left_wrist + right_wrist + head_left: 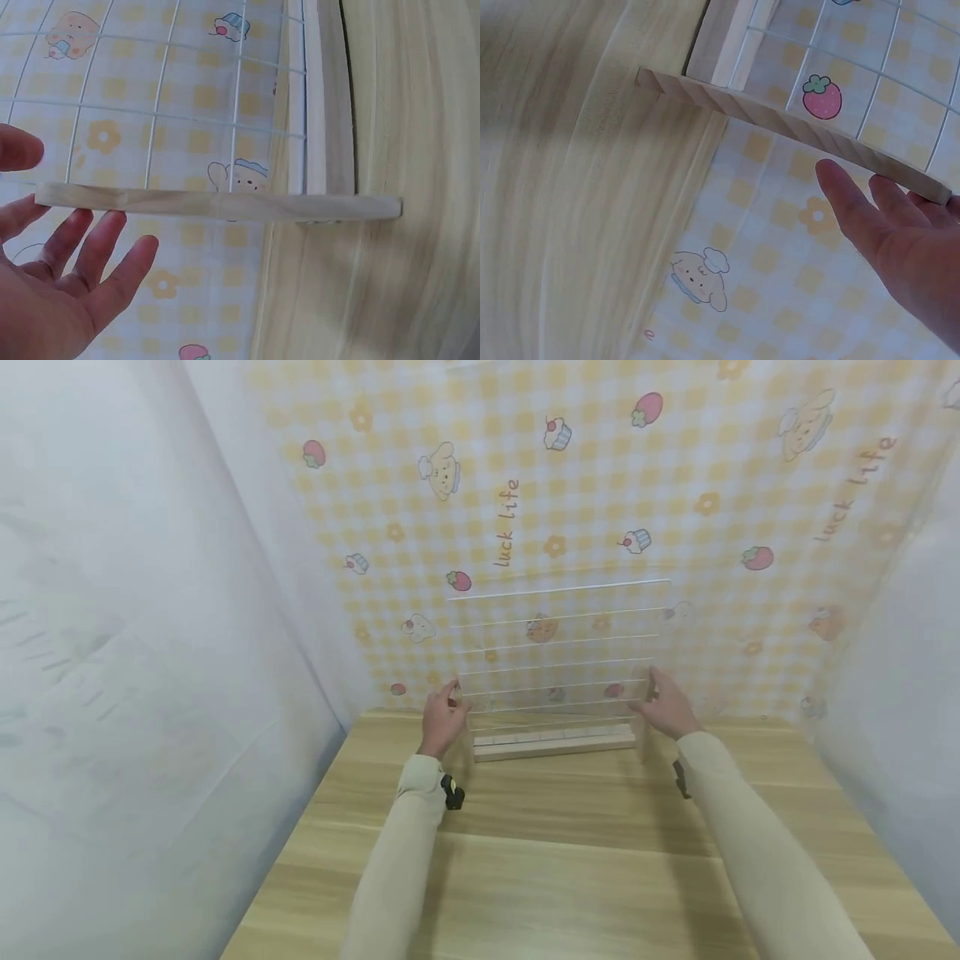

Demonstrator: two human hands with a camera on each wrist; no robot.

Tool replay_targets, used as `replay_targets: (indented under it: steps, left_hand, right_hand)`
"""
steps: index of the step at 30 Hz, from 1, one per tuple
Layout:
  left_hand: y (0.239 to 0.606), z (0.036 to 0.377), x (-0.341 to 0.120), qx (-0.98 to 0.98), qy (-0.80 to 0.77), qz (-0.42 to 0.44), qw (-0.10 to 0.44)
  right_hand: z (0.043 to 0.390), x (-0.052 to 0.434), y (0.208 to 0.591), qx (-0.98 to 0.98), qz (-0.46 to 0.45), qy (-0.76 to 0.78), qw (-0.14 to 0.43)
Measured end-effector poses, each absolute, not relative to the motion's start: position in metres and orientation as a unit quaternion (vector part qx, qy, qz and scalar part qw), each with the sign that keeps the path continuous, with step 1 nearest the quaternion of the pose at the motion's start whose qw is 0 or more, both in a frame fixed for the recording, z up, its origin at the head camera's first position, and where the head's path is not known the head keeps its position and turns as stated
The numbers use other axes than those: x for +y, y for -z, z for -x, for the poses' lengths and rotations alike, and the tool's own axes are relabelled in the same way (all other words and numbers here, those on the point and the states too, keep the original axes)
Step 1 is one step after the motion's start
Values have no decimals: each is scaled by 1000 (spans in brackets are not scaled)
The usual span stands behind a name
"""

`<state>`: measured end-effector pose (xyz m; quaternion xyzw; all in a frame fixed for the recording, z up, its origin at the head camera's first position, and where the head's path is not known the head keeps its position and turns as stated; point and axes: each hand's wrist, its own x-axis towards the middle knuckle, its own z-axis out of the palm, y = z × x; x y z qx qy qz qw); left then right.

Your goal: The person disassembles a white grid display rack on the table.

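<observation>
A clear rack (558, 647) with several thin horizontal shelves stands on a pale wooden base (553, 744) at the back of the table, against the wall. My left hand (444, 714) is at its left edge and my right hand (667, 703) at its right edge. In the left wrist view my left hand (56, 289) is spread, its straight fingers just below a wooden side strip (225, 204) and its thumb above it. The right wrist view has my right hand (900, 240) flat with straight fingers beside the other wooden strip (780, 124). Neither hand curls round the wood.
The light wooden table (570, 860) reaches from the rack toward me. Behind the rack hangs a yellow checked cloth (600, 485) with cartoon prints. White sheeting (112, 652) closes off the left and right sides.
</observation>
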<state>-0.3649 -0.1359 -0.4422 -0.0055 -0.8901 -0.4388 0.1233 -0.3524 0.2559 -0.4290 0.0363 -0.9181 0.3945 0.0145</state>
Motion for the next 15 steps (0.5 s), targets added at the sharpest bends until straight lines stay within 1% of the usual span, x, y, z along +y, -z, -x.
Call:
replay_targets:
  steps: [3, 10, 12, 15]
  left_hand:
    - [445, 354, -143, -889, 439, 26, 126]
    - [450, 312, -164, -858, 502, 66, 82]
    - [450, 299, -166, -859, 500, 76, 82]
    - [452, 281, -163, -866, 478, 104, 101]
  right_hand:
    - [353, 258, 430, -918, -41, -394, -1]
    - [350, 257, 428, -926, -69, -370, -16]
    - [349, 255, 426, -928, -76, -364, -14]
    - [348, 252, 426, -929, -82, -361, -15]
